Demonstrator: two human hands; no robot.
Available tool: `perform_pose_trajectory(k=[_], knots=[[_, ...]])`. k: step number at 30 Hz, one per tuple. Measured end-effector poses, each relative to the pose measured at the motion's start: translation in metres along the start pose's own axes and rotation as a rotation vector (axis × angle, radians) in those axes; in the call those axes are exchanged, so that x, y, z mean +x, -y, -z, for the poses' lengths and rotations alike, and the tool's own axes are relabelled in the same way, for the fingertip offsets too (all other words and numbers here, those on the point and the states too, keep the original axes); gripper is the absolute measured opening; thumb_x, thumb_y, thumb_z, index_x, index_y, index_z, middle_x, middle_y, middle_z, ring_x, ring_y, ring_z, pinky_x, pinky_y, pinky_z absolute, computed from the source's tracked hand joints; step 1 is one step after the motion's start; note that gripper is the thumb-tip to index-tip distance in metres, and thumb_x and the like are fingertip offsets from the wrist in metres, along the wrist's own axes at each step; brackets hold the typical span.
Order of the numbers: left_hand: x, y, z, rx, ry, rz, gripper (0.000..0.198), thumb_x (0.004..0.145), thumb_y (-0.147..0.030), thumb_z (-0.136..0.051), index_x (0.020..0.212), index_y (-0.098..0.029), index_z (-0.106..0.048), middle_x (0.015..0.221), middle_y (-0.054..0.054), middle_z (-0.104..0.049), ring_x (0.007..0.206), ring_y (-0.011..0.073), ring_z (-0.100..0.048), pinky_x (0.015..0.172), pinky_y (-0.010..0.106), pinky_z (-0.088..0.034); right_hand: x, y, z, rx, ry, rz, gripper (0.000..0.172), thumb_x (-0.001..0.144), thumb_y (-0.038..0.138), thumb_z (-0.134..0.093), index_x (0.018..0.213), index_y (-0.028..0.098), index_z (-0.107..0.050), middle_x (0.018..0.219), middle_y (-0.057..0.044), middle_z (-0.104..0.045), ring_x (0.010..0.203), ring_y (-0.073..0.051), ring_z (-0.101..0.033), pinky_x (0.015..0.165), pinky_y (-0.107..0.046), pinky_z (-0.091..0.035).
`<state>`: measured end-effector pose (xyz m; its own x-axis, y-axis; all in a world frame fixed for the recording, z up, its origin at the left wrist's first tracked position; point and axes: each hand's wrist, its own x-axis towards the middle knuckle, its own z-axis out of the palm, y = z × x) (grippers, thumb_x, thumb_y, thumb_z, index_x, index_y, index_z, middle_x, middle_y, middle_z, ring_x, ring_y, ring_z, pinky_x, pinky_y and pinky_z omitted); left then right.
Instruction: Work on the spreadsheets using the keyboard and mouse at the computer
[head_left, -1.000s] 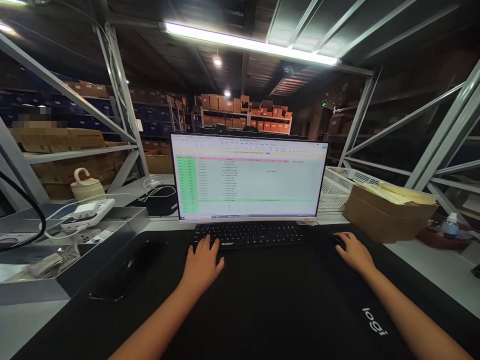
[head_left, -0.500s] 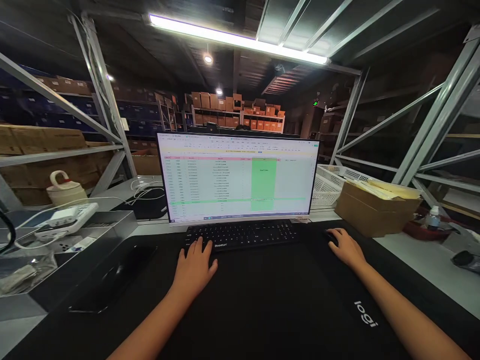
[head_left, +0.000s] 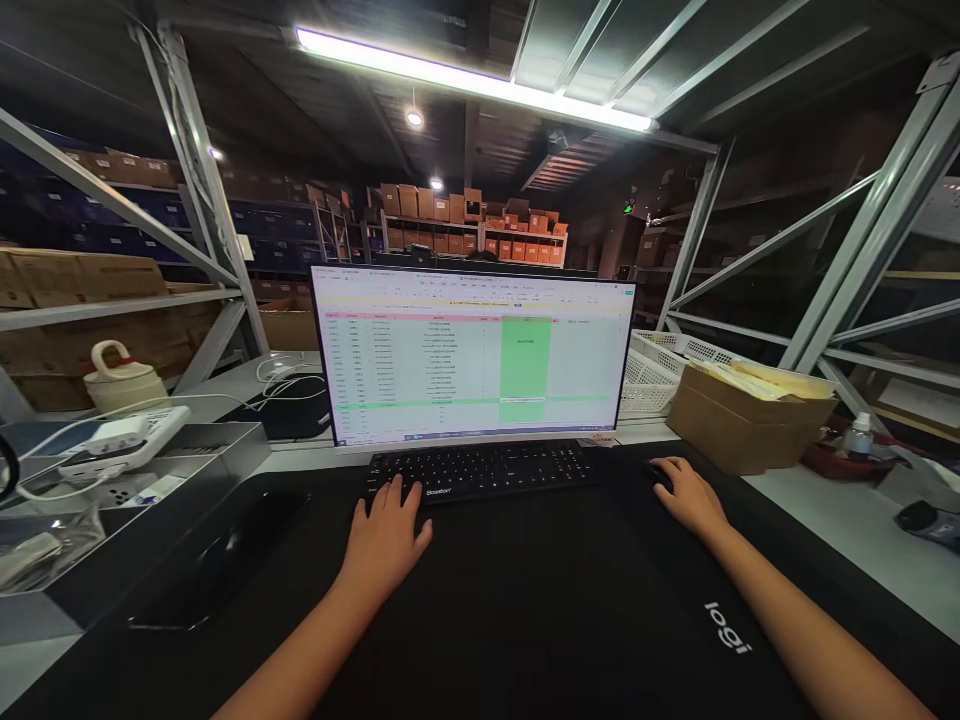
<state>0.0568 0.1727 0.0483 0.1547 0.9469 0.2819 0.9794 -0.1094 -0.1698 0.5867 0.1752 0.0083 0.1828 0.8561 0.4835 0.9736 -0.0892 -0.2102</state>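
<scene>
My left hand point(head_left: 386, 535) lies with fingers spread, its fingertips on the left end of a black keyboard point(head_left: 480, 470). Over at the right, my right hand point(head_left: 690, 497) rests on a black computer mouse point(head_left: 658, 474), which its fingers mostly cover. Both forearms cross a large black desk mat point(head_left: 510, 600). Behind the keyboard stands a monitor point(head_left: 472, 360) showing a spreadsheet with a green column and one green row; the text is too small to read.
A dark glossy phone-like slab point(head_left: 221, 560) lies left on the mat. Beyond it sit a grey tray point(head_left: 202, 480) with a white power strip point(head_left: 131, 445) and a cream lidded bottle point(head_left: 124, 380). At right are a cardboard box point(head_left: 739, 415) of papers and white baskets point(head_left: 652, 375).
The whole view has shifted slightly, so things appear a little further left. Both hands keep their places on the keyboard and the mouse.
</scene>
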Motion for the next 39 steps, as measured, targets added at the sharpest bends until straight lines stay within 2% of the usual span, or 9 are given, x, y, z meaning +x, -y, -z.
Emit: perform_pose_trajectory(k=[12, 18, 23, 39], knots=[[0.0004, 0.0014, -0.0026, -0.023, -0.004, -0.004, 0.058, 0.096, -0.035, -0.041, 0.15, -0.013, -0.048, 0.16, 0.023, -0.042, 0.145, 0.0362, -0.044, 0.115, 0.058, -0.036, 0.0, 0.0048, 0.0046, -0.003, 0.01, -0.005, 0.043, 0.086, 0.027, -0.051, 0.126, 0.028, -0.066, 0.13, -0.007, -0.062, 0.114, -0.024, -0.064, 0.099, -0.039, -0.049], [0.0004, 0.0007, -0.0005, -0.012, 0.001, -0.003, 0.059, 0.096, -0.035, -0.042, 0.151, -0.013, -0.047, 0.16, 0.023, -0.041, 0.145, 0.0356, -0.044, 0.115, 0.057, -0.036, -0.0006, 0.0063, 0.0058, -0.003, 0.002, -0.008, 0.041, 0.086, 0.028, -0.052, 0.124, 0.032, -0.067, 0.13, -0.004, -0.062, 0.117, -0.022, -0.063, 0.101, -0.037, -0.048], [0.0009, 0.0002, -0.0001, -0.029, 0.0, -0.003, 0.059, 0.095, -0.035, -0.043, 0.15, -0.013, -0.048, 0.16, 0.023, -0.042, 0.145, 0.0361, -0.044, 0.116, 0.058, -0.036, -0.0009, 0.0074, 0.0072, -0.011, 0.008, -0.014, 0.041, 0.086, 0.028, -0.053, 0.124, 0.032, -0.067, 0.129, -0.005, -0.063, 0.112, -0.022, -0.065, 0.098, -0.037, -0.049], [0.002, -0.0002, -0.0016, -0.019, -0.005, -0.001, 0.059, 0.096, -0.035, -0.043, 0.15, -0.013, -0.047, 0.16, 0.023, -0.042, 0.145, 0.0362, -0.044, 0.116, 0.058, -0.036, -0.0011, 0.0071, 0.0037, -0.06, 0.015, -0.006, 0.041, 0.088, 0.031, -0.05, 0.127, 0.031, -0.065, 0.13, -0.006, -0.062, 0.115, -0.023, -0.064, 0.098, -0.038, -0.048]])
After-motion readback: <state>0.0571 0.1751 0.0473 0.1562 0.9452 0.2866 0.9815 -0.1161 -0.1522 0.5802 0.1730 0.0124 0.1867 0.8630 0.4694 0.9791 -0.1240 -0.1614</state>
